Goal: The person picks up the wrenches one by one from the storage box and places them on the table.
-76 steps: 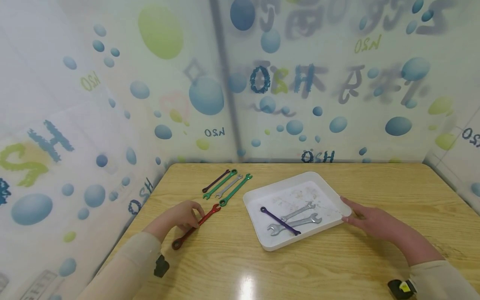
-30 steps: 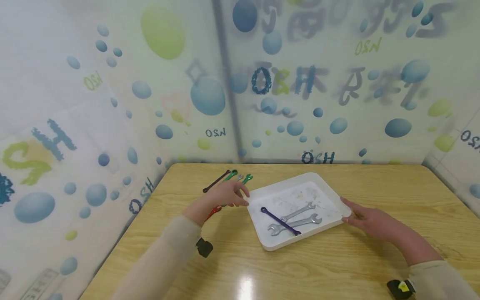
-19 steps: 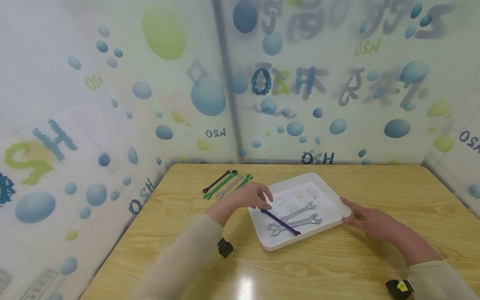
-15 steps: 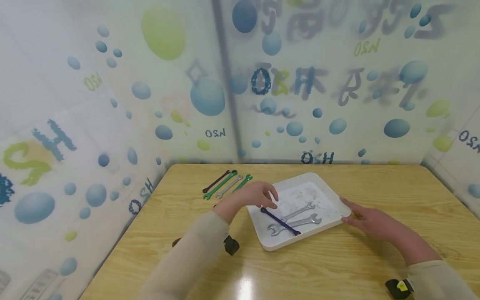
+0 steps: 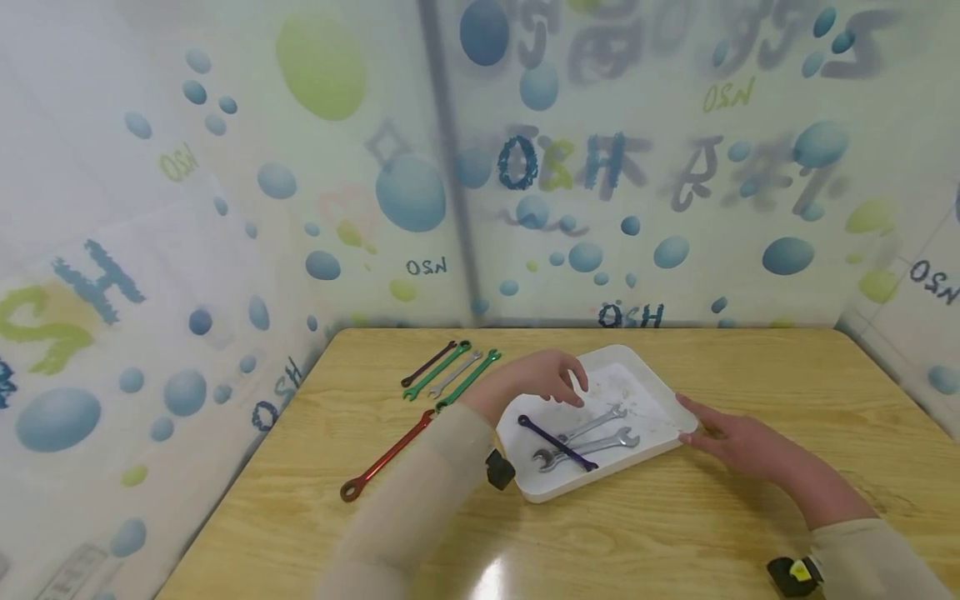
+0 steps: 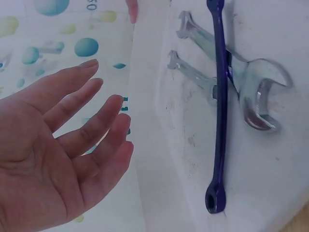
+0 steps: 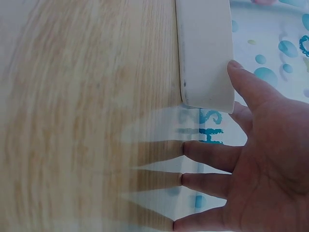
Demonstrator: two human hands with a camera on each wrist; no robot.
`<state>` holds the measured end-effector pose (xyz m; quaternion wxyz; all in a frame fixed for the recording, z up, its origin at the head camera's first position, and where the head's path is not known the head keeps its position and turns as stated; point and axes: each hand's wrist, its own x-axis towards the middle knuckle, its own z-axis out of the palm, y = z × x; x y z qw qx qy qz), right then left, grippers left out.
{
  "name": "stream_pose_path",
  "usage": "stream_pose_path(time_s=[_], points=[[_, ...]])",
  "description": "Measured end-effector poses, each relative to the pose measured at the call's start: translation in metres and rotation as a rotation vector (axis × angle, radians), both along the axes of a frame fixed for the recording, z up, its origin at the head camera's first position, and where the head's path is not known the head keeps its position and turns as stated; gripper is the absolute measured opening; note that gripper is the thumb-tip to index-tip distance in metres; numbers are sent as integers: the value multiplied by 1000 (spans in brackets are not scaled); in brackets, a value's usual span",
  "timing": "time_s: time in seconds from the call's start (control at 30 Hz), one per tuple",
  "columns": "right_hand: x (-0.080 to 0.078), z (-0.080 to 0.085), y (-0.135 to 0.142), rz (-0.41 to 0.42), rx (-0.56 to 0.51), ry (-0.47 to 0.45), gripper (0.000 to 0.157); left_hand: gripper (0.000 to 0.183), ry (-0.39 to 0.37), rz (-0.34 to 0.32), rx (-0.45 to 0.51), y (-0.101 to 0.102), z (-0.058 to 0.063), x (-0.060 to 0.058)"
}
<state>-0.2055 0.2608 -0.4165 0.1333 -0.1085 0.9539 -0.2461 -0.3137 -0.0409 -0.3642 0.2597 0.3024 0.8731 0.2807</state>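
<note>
White tray (image 5: 663, 393) has rounded corners and a smudged floor. Inside, a slim purple wrench (image 5: 557, 443) lies across two shiny silver wrenches (image 5: 607, 442), partly covering both. Left hand (image 5: 536, 377) is over the tray, empty, fingers loose and apart; hides part of far rim. Right hand (image 5: 742, 442) splays, thumb and forefinger against tray corner. Sleeves (image 5: 420, 508) are cut off at frame edge.

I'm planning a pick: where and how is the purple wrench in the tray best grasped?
I'd pinch the purple wrench from above, across its slim shaft between the ring end and the silver wrenches; it lies over them, with bare tray on both sides there.
</note>
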Motion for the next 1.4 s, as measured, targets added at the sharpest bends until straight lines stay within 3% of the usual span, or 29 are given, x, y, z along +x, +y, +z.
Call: stream_pose_path(time_s=[0.23,0.37,0.6,0.77,0.97,1.23,1.4], points=[[-1,0,0,-16,9,-16,82,32,-2,-113,-24,14,0,-9],[0,0,0,-20,10,-24,82,33,-2,-126,-30,21,-8,-15],[-1,3,-3,-17,20,-21,80,24,-2,-58,-41,30,-28,-22],[-2,2,-3,-15,28,-16,80,22,-65,-22,-34,39,-39,-22],[-1,1,-1,-8,29,-20,81,19,-67,10,-79,47,-50,-19],[-1,1,-1,-18,24,-34,81,15,-65,54,-93,48,-57,-16],[0,0,-1,-14,35,-18,82,18,-50,47,-90,46,-56,-13]])
